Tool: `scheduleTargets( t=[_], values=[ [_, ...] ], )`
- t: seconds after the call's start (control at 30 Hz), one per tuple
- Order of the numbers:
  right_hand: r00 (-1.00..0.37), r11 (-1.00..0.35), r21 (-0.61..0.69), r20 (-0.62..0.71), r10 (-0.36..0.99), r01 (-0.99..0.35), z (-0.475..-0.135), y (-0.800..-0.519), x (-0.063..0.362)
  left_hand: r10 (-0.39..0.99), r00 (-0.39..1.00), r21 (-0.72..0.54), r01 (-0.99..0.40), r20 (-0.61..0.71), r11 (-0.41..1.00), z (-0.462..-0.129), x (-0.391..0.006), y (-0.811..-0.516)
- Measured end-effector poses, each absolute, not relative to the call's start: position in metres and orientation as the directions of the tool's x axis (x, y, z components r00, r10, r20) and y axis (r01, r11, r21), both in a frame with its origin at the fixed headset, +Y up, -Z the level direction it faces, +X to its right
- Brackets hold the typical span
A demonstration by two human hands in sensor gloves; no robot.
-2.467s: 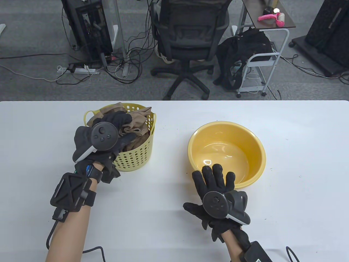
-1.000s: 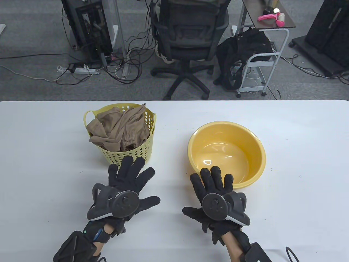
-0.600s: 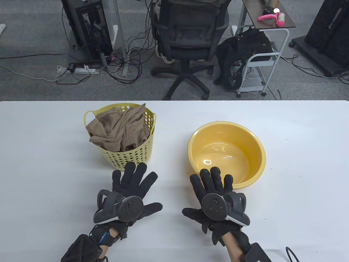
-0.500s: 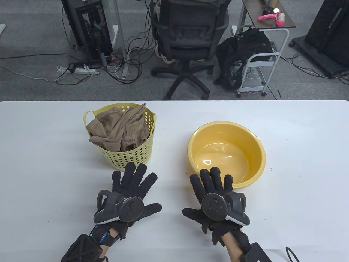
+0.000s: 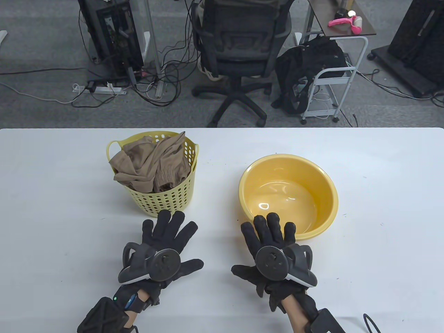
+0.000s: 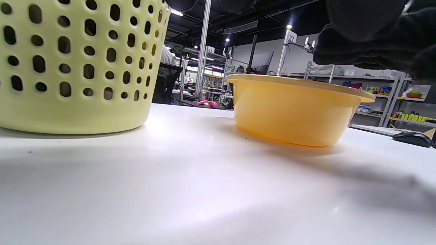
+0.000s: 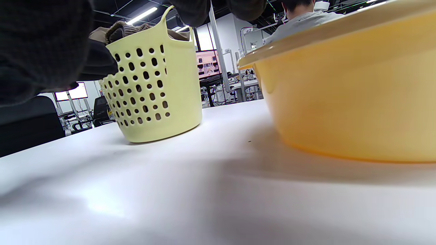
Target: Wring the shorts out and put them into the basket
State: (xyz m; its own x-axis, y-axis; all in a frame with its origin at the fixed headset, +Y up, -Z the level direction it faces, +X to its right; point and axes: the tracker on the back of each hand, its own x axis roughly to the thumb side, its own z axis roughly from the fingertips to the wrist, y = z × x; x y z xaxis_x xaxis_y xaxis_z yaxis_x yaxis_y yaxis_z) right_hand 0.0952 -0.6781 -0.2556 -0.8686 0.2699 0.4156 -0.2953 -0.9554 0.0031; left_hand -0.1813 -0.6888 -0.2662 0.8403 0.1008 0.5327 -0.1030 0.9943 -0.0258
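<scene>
Crumpled tan shorts (image 5: 151, 164) fill the pale yellow perforated basket (image 5: 166, 201) at the table's left middle. The basket (image 6: 68, 68) fills the left of the left wrist view, and the basket (image 7: 153, 88) stands at left centre of the right wrist view with shorts (image 7: 115, 30) at its rim. My left hand (image 5: 168, 234) lies flat, fingers spread, just in front of the basket and holds nothing. My right hand (image 5: 269, 230) lies flat with fingers spread by the near rim of the orange-yellow basin (image 5: 314, 177), also empty.
The basin (image 6: 293, 109) stands right of the basket and looks wet and shiny inside. The white table (image 5: 381, 242) stretches around both. An office chair (image 5: 239, 52), cables and a small cart (image 5: 333, 69) stand on the floor beyond the far edge.
My left hand let go of the shorts in the basket, drew back and settled flat on the table in front of it. The right hand barely moved.
</scene>
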Motion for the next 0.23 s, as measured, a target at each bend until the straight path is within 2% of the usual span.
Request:
scheduleTargets(
  t=[0.23],
  values=[
    [-0.867, -0.957, -0.005, 0.425, 0.261, -0.291, -0.2535, -0.677, 0.0929, 0.094, 0.84, -0.027, -0.095, 0.535, 0.995, -0.2646, -0.1808, -0.6891]
  ],
)
